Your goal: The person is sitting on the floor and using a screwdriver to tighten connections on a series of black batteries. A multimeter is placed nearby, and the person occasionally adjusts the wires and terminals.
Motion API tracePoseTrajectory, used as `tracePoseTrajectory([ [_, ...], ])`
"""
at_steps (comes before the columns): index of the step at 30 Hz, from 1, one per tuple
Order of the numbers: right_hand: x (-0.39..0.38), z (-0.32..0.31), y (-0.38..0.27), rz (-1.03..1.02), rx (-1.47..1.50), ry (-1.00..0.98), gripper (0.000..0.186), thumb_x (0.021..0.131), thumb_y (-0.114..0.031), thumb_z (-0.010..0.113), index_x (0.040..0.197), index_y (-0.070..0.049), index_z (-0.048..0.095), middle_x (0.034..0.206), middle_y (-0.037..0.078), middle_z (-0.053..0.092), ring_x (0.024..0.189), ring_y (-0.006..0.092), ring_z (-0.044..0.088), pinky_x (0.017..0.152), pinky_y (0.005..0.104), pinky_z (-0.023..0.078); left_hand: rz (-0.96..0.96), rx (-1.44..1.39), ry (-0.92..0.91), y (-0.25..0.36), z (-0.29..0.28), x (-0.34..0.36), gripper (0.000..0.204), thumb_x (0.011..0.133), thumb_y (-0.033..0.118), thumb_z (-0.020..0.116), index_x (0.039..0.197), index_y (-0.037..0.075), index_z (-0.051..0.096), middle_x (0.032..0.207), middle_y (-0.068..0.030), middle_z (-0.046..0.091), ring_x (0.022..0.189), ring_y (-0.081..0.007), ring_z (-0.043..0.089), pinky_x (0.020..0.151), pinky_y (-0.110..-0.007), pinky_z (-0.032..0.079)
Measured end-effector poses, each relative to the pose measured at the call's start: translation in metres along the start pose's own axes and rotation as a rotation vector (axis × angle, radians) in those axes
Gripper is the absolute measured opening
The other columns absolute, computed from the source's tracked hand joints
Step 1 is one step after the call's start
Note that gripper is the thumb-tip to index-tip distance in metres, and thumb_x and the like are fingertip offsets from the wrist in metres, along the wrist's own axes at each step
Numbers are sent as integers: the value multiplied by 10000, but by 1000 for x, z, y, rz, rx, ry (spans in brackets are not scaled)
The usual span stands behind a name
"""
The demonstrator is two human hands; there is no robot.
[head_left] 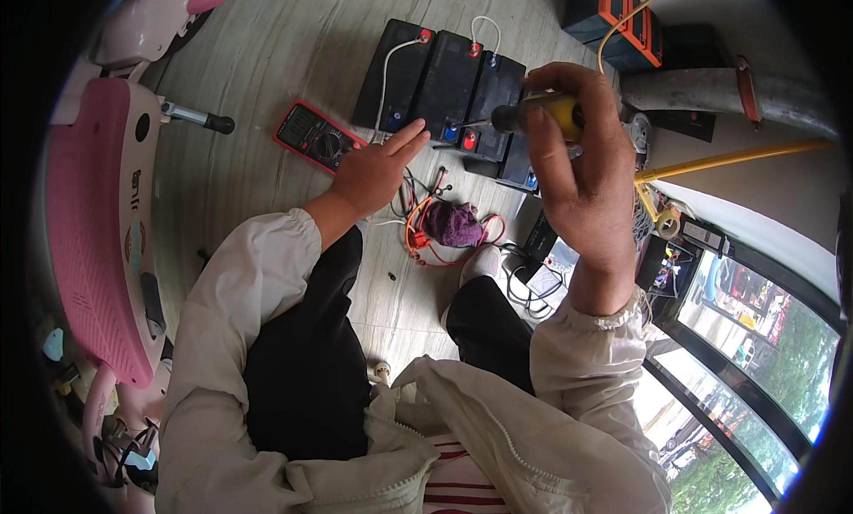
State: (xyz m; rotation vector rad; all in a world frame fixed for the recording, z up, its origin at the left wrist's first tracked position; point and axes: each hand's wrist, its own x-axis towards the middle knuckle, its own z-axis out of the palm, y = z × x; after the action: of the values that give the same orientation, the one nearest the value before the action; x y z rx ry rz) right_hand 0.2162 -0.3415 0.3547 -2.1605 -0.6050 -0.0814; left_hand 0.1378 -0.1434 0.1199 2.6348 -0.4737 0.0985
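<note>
Yellow screwdriver handle (564, 111) partly out of sight within the right hand (586, 176).

Yellow-and-black screwdriver (509, 119): is resting in right hand (582, 172), shaft (477, 123) is pointing leftward at blue terminal (451, 133) | Box-shaped black batteries (449, 79): are sitting close together, ahead of left hand (367, 179), leftward of right hand

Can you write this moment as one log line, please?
Right hand: holds screwdriver at blue terminal | Left hand: by batteries | Nearby: red meter, purple cloth
</note>
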Motion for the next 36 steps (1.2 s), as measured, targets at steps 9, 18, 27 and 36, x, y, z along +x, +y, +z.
tracePoseTrajectory([
  [9, 0, -3, 3, 30, -83, -23, 253, 943, -193, 742, 1135, -65, 641, 947, 107, 685, 739, 239, 721, 645, 330, 569, 10, -4, 9, -2, 2, -1, 649, 824, 53, 619, 1460, 155, 544, 1602, 73, 434, 666, -176, 667, 549, -343, 540],
  [18, -1, 0, 13, -110, -279, 21, 246, 901, -163, 768, 1097, -74, 650, 939, 117, 657, 728, 262, 683, 608, 336, 545, 10, 0, 2, -1, 1, 0, 652, 821, 50, 623, 1460, 152, 543, 1610, 72, 421, 653, -180, 656, 544, -341, 539],
  [27, -3, 3, 3, 40, -11, 5, 271, 873, -225, 816, 1032, -68, 662, 911, 118, 692, 655, 279, 682, 596, 331, 538, 6, 3, 3, 0, 2, 0, 642, 827, 46, 612, 1457, 150, 547, 1602, 70, 434, 657, -172, 658, 537, -340, 541],
  [36, -3, -2, 4, 37, -48, 8, 244, 901, -193, 786, 1068, -59, 669, 896, 137, 698, 701, 279, 702, 639, 328, 551, 10, 7, 12, 0, 1, 0, 636, 832, 45, 607, 1457, 148, 549, 1602, 67, 436, 662, -169, 663, 540, -339, 543],
])
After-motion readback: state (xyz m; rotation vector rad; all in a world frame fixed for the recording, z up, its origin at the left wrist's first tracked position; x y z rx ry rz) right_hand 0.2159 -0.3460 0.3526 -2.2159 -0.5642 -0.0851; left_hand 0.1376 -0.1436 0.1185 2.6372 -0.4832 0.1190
